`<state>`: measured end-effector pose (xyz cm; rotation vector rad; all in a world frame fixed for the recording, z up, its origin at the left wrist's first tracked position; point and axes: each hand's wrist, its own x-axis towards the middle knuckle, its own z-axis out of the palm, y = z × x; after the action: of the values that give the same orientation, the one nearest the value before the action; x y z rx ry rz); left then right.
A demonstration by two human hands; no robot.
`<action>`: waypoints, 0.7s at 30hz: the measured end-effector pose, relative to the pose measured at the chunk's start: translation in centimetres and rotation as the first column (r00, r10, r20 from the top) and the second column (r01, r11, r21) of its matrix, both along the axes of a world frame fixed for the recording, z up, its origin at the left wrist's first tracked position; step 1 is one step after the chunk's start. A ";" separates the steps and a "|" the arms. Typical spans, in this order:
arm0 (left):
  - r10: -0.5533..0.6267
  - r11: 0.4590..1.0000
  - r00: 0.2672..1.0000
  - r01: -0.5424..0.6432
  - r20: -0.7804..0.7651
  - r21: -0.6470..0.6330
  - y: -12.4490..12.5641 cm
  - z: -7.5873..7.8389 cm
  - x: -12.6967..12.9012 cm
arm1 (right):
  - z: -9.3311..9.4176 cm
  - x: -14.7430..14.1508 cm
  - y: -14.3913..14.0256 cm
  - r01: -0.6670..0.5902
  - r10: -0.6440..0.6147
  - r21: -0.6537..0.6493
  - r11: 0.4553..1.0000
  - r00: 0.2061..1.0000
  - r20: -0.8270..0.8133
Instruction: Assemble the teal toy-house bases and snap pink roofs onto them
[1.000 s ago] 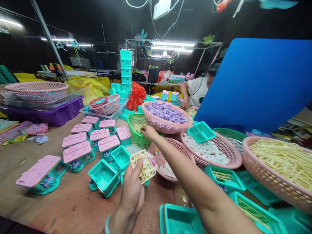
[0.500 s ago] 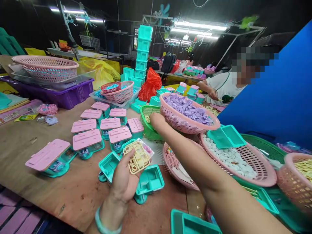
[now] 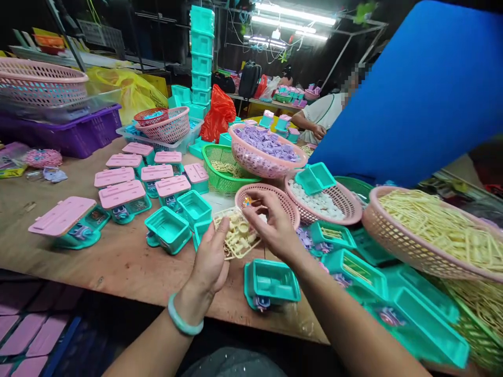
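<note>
Over the table edge, left hand (image 3: 210, 259) grips a cream parts sprue (image 3: 238, 235) from below, tilted up so right hand (image 3: 273, 225), fingers pinched, can pick pieces; 1 teal box (image 3: 271, 280) sits just beside.

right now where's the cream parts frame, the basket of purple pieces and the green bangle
cream parts frame (image 3: 238, 236): head view, on its middle, beside the left thumb.
basket of purple pieces (image 3: 251, 157): head view, on its pink front wall.
green bangle (image 3: 183, 322): head view, on the band at the left wrist.
</note>
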<state>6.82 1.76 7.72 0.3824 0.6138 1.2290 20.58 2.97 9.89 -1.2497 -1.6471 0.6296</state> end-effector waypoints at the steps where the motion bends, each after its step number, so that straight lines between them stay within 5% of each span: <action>1: 0.029 1.000 1.000 -0.029 -0.003 -0.003 -0.5 -0.1 0.7 | -0.9 -0.2 -1.2 0.052 -0.056 -0.050 0.997 0.995 -0.087; 4: 0.092 0.996 0.995 -0.091 -0.036 0.015 -1.5 0.0 2.7 | -2.7 -0.9 -4.8 0.067 -0.111 -0.182 0.981 0.963 -0.245; 8: 0.043 0.969 0.988 -0.006 -0.147 0.247 -2.4 0.3 4.9 | -2.5 0.0 -7.7 0.022 -0.065 -0.117 0.993 0.923 -0.379; 12: -0.082 0.790 0.916 0.299 -0.392 0.535 -2.6 -0.5 4.7 | -1.2 4.8 -9.4 -0.046 -0.012 -0.135 0.990 0.918 -0.397; 14: -0.056 0.659 0.799 0.481 -0.599 0.579 -2.5 -2.0 3.5 | -1.4 7.2 -10.5 -0.038 -0.006 -0.163 0.986 0.965 -0.261; 17: -0.035 0.497 0.554 0.731 -0.831 0.467 -2.5 -5.1 1.5 | -3.1 9.2 -11.9 0.005 0.006 -0.127 0.992 0.996 0.090; 19: -0.083 0.502 0.475 0.779 -0.876 0.375 -2.6 -6.8 0.6 | -4.6 9.3 -12.3 -0.008 0.020 -0.038 0.999 0.946 0.324; 21: -0.120 0.569 0.493 0.745 -0.861 0.347 -2.8 -7.7 0.2 | -5.8 8.8 -12.3 -0.045 0.016 0.046 0.998 0.864 0.504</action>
<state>6.99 -1.05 0.04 1.7260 0.6562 0.6141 29.34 -9.37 4.10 -1.4286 -2.0998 0.2761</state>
